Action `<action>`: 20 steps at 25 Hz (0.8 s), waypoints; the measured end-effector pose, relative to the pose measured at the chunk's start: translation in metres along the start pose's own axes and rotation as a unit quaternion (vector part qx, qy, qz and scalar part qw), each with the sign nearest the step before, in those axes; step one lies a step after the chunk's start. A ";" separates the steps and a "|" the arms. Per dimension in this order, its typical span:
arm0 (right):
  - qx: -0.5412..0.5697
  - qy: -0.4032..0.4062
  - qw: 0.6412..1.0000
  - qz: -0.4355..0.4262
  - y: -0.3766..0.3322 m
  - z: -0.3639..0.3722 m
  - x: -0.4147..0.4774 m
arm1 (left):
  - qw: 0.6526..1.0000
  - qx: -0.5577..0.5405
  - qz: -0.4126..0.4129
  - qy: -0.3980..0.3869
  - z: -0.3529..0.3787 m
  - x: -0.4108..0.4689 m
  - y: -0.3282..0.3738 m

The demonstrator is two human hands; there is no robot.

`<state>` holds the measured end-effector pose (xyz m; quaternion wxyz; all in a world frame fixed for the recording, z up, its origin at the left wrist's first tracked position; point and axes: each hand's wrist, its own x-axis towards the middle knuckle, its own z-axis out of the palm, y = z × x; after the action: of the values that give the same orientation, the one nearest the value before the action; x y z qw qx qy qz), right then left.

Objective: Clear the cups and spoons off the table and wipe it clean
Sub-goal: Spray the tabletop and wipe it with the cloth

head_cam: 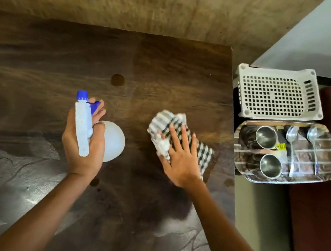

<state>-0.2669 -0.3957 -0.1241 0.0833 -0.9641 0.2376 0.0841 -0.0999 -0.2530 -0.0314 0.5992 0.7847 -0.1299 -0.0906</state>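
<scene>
Left hand (83,142) grips a white, blue-nozzled plastic spray bottle (114,139); right hand (181,159), fingers straight, presses a black-and-white checked cloth (165,123) on the dark wooden bench (168,66). Steel cups (266,137) and spoons (292,133) sit in a patterned tray (322,177) alongside.

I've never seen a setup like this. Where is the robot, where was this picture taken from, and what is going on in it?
There is no robot here, only a person's two bare hands. The single picture comes from a camera worn on the person's head, looking down at a dark wooden table. The left hand grips a spray bottle. The right hand lies flat on a checked cloth, pressing it to the table. To the right, off the table, a tray holds two steel cups and two spoons. A white basket sits just beyond it.
</scene>
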 end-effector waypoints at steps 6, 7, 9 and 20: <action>0.097 -0.006 0.956 0.276 0.078 -0.019 0.020 | 0.998 -0.004 0.015 -0.053 0.028 0.009 0.001; 0.109 -0.003 0.945 0.308 0.083 -0.025 0.040 | 0.999 -0.001 0.013 -0.052 0.032 0.012 -0.003; 0.123 -0.001 0.929 0.349 0.089 -0.031 0.069 | 0.999 0.001 0.011 -0.048 0.038 0.015 -0.005; 0.112 0.005 0.951 0.287 0.065 -0.011 -0.018 | 0.997 -0.025 0.043 -0.055 0.043 0.017 0.000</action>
<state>-0.3115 -0.4467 -0.1182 0.1622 -0.8402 0.5123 0.0726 -0.0966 -0.2974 -0.0421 0.6137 0.7573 -0.1941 -0.1107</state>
